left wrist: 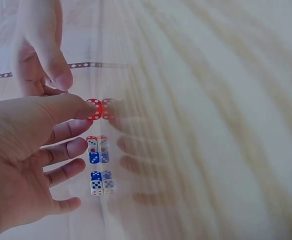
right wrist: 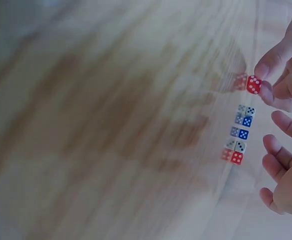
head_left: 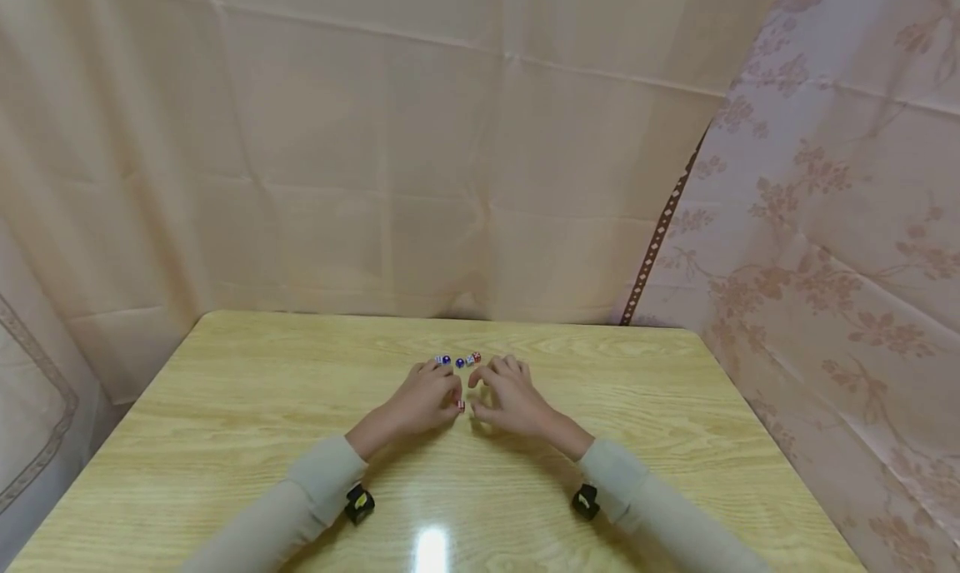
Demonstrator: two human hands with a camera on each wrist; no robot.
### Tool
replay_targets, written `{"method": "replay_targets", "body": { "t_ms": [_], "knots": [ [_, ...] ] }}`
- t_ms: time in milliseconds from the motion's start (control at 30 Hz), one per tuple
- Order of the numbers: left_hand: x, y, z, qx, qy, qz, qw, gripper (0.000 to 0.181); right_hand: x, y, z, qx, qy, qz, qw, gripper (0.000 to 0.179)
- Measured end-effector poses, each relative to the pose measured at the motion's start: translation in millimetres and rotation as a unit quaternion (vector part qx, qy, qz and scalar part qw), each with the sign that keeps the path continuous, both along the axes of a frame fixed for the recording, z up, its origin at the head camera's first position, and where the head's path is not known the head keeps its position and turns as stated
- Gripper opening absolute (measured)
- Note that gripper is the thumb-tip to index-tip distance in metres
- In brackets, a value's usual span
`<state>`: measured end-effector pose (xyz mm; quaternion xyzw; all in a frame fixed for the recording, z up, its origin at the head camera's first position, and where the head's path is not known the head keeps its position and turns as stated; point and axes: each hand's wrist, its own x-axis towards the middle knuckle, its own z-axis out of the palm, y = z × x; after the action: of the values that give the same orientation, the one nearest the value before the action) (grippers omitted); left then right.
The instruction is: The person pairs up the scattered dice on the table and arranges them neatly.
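My left hand (head_left: 426, 398) pinches a red die (head_left: 461, 406) with white dots between thumb and fingertip, close over the tabletop. Its other fingers spread past the die in the left wrist view. Just to the right, my right hand (head_left: 513, 396) holds nothing, its fingers loosely bent and apart. Beyond the hands stands a loose row of several dice: a white die (right wrist: 250, 111) and a blue die (right wrist: 247, 121) side by side at the left, another blue die (right wrist: 243, 134) in the middle, then a white die (right wrist: 240, 146) beside a red die (right wrist: 237, 158) at the right.
The glossy wooden table (head_left: 637, 406) mirrors the dice and the hands. A plain beige curtain (head_left: 360, 156) hangs behind its far edge, and a flowered curtain (head_left: 840, 248) hangs along the right side. Each forearm wears a black wrist camera (head_left: 360, 504).
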<state>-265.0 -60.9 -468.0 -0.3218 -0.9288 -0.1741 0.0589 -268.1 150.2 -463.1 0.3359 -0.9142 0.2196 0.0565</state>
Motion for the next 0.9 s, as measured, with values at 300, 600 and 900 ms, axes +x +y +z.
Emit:
{"method": "replay_targets", "body": {
  "t_ms": [300, 600, 900],
  "knots": [
    [-4.2, 7.9, 0.1, 0.019, -0.026, 0.001, 0.9995, 0.015, -2.5, -1.5, -2.4, 0.015, -0.017, 0.004, 0.9997, 0.024],
    [-5.3, 11.1, -3.1, 0.020, -0.030, 0.002, 0.9994, 0.014, -2.3, -2.1, -7.6, 0.026, -0.018, 0.002, 0.9995, 0.019],
    [-6.8, 10.2, -1.8, 0.042, -0.039, 0.004, 0.9984, 0.013, -6.7, -0.3, -10.2, -0.006, -0.068, 0.021, 0.9975, 0.015]
  ]
}}
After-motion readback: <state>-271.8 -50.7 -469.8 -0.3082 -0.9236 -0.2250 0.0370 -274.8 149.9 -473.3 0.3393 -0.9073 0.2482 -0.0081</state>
